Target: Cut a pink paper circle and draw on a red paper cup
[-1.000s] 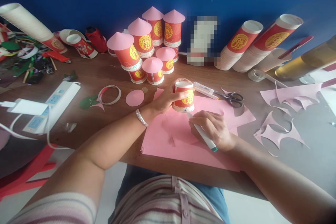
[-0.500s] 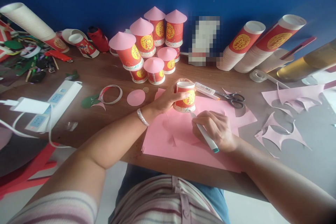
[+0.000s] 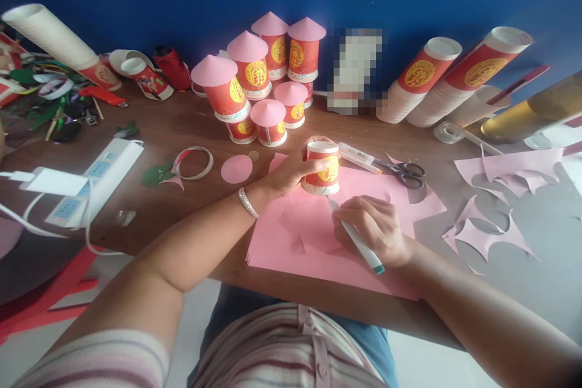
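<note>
Fingers of my left hand (image 3: 297, 168) wrap round a red paper cup (image 3: 321, 177) with a gold emblem, its white base up and its white rim band down. Green marks show on that band. My right hand (image 3: 370, 227) grips a white marker (image 3: 362, 247) with a green end, its tip just below the cup's rim; whether it touches I cannot tell. Pink paper sheets (image 3: 282, 242) lie under both hands. A second marker (image 3: 359, 157) and scissors (image 3: 407, 173) rest beyond them on the paper's far side.
Cups with pink cone tops (image 3: 248, 63) stand at the back. Stacked paper cups (image 3: 421, 76) lean on the right, near a tape roll (image 3: 448, 132). Pink paper scraps (image 3: 488, 233) lie right. On the left are a power strip (image 3: 97, 182), a paper ring (image 3: 200, 163) and a pink disc (image 3: 236, 168).
The marker's tip has shifted slightly left along the cup's lower rim, and its green end has swung a little right and down. My left hand keeps holding the cup.
</note>
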The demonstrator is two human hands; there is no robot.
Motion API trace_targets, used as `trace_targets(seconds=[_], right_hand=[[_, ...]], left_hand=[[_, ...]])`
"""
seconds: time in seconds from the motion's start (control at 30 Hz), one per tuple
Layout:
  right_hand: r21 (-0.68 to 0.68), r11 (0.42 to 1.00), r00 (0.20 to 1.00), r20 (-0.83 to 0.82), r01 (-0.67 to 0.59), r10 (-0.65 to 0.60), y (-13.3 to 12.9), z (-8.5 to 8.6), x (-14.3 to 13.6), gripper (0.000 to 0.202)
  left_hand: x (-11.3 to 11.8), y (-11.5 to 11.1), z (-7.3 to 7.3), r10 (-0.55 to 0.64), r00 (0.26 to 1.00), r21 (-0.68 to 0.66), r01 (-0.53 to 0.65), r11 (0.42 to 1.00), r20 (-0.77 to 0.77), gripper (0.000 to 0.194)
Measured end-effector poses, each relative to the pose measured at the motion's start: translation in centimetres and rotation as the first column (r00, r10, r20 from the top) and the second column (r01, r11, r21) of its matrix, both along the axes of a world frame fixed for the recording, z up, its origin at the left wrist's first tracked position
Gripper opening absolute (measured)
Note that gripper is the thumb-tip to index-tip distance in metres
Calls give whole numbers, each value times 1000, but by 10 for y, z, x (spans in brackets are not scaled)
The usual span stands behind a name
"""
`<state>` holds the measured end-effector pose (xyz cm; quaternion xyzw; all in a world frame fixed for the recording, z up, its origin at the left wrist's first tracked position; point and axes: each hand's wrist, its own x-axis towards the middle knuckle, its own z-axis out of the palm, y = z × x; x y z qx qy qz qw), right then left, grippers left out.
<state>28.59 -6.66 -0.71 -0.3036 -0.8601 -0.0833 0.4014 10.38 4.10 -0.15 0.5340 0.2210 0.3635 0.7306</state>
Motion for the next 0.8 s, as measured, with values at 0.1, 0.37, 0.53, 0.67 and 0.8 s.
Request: trace_targets(seconds=[0.1, 0.37, 0.53, 0.67, 0.8], right_hand=[[-5, 1000, 1000, 8, -5, 5, 0, -1, 1, 26], [-23, 1000, 1000, 23, -4, 5, 1, 2, 1, 25], [-53, 999, 999, 41, -4, 6, 2, 3, 2, 22], [-57, 998, 999, 43, 4, -2, 2, 2, 2, 21], [-54, 999, 998, 55, 6, -3, 2, 2, 1, 20]], left_hand=[[0, 0, 0, -2, 1000, 10, 2, 1000, -15, 35], [-2, -1, -2, 1, 1000, 18, -1, 1000, -5, 37], [-2, -1, -5, -14, 1000, 37, 15, 999, -5, 34], [-2, -2, -3, 17, 999, 63, -15, 998, -39, 31], [-1, -3, 1, 29, 996, 95, -21, 995, -79, 29]])
